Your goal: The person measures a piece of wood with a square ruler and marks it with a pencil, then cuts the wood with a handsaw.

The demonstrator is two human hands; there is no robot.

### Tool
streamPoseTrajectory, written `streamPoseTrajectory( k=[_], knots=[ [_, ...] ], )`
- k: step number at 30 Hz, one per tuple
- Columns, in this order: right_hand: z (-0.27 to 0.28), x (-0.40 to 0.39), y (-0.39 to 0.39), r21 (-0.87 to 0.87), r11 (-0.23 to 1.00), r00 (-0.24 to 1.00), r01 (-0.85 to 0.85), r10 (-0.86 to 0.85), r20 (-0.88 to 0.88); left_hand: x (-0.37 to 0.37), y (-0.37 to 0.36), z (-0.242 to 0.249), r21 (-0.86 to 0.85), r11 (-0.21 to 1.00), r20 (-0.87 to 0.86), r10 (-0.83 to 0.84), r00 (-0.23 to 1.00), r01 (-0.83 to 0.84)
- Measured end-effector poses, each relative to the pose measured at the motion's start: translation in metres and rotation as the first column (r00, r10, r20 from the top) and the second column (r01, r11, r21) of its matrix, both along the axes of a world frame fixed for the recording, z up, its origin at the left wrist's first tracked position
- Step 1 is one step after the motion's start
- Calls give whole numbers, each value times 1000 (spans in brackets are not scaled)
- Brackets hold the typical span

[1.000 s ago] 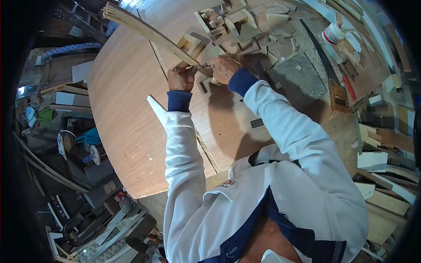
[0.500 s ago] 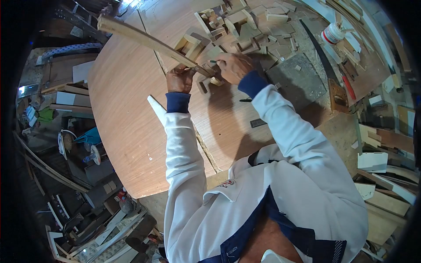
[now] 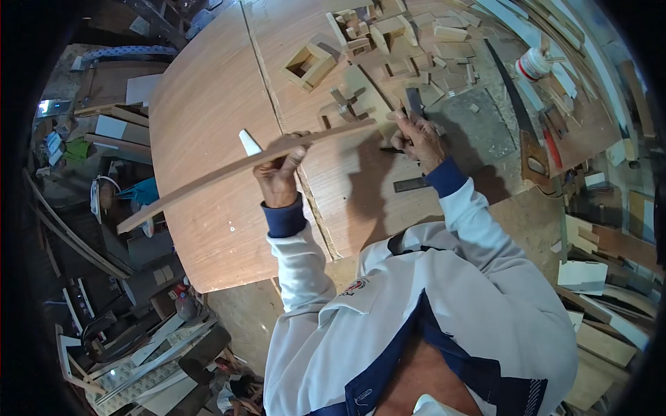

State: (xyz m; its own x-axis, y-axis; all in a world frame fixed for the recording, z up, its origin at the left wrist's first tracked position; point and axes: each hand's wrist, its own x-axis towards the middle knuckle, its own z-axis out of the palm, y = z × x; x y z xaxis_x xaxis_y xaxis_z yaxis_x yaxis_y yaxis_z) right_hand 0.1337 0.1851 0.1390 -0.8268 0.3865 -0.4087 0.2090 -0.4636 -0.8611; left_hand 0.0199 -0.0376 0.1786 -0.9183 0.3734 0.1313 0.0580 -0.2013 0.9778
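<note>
A long narrow wooden strip (image 3: 208, 175) is gripped in my left hand (image 3: 277, 177), tilted across the table with its far left end beyond the edge. Its right end lies close to my right hand (image 3: 420, 142), whose fingers are curled together; what they hold, if anything, I cannot make out. Behind the right end of the strip are a flat pale board (image 3: 368, 93) and small wooden blocks (image 3: 340, 104). A dark flat bar (image 3: 411, 185) rests below my right hand. Part of a white tapered piece (image 3: 248, 141) shows beside my left hand.
An open wooden box (image 3: 309, 67) stands on the table (image 3: 208, 111), with more box pieces (image 3: 392, 35) behind. To the right lie a grey slab (image 3: 479, 128), a handsaw (image 3: 512, 90), a red-handled tool (image 3: 552, 147) and a white tub (image 3: 533, 64). Timber offcuts surround the table.
The wooden strip has swung down from its raised slant, its left end now low and nearer me. My left hand has come nearer, and my right hand has moved right and nearer.
</note>
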Motion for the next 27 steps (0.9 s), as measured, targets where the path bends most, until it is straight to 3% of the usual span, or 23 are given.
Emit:
streamPoseTrajectory(
  k=[1, 3, 6, 10, 12, 13, 14, 16, 18, 19, 20, 21, 22, 23, 24, 26, 27],
  knots=[
    [-3, 8, 3, -130, 990, 998, -45, 39, -49, 7, 6, -6, 12, 999, -49, -52, 997, 53],
    [4, 23, 4, -121, 992, 997, -25, 15, -81, 21, 14, -25, 38, 989, -91, -137, 986, 141],
    [-6, 42, 13, -74, 996, 993, 40, -48, -104, 46, 32, -45, 199, 962, 102, -207, 973, 184],
    [-12, 74, 33, 41, 990, 990, 137, -135, -46, 80, 57, -71, 338, 909, 212, -327, 921, 245],
    [-28, 93, 49, 87, 986, 990, 142, -140, -28, 100, 74, -76, 395, 913, 450, -287, 845, 100],
    [-39, 101, 56, 127, 982, 990, 140, -140, -9, 109, 84, -80, 398, 912, 449, -287, 846, 98],
    [-55, 106, 62, 129, 982, 990, 140, -140, -10, 116, 93, -86, 377, 922, 512, -291, 808, 93],
    [-83, 115, 78, 248, 885, 920, 393, -380, -101, 126, 112, -91, 355, 930, 575, -296, 763, 93],
    [-93, 136, 107, 343, 867, 930, 362, -359, -74, 136, 128, -92, 48, 919, 552, -351, 756, 391],
    [-97, 146, 121, 436, 840, 940, 323, -337, -48, 146, 133, -90, 49, 918, 557, -353, 752, 395],
    [-98, 153, 131, 439, 838, 939, 326, -341, -46, 158, 138, -77, -232, 865, 317, -366, 875, 446],
    [-97, 159, 141, 402, 834, 921, 379, -382, -75, 169, 144, -63, -499, 774, 51, -422, 905, 389],
    [-97, 163, 153, 361, 828, 901, 428, -420, -104, 177, 152, -54, -714, 661, -201, -509, 837, 230],
    [-103, 171, 169, 513, 796, 940, 320, -335, -66, 185, 162, -52, -680, 733, -483, -428, 764, -20],
    [-101, 174, 179, 513, 797, 940, 318, -334, -64, 188, 171, -42, -681, 732, -481, -428, 765, -19],
    [-92, 181, 199, 677, 714, 975, 179, -218, -28, 184, 193, -25, -600, 679, -790, -421, 445, -423],
    [-76, 181, 195, 512, 828, 967, 227, -256, -14, 183, 200, -35, -622, 647, -777, -440, 450, -440]
  ],
)
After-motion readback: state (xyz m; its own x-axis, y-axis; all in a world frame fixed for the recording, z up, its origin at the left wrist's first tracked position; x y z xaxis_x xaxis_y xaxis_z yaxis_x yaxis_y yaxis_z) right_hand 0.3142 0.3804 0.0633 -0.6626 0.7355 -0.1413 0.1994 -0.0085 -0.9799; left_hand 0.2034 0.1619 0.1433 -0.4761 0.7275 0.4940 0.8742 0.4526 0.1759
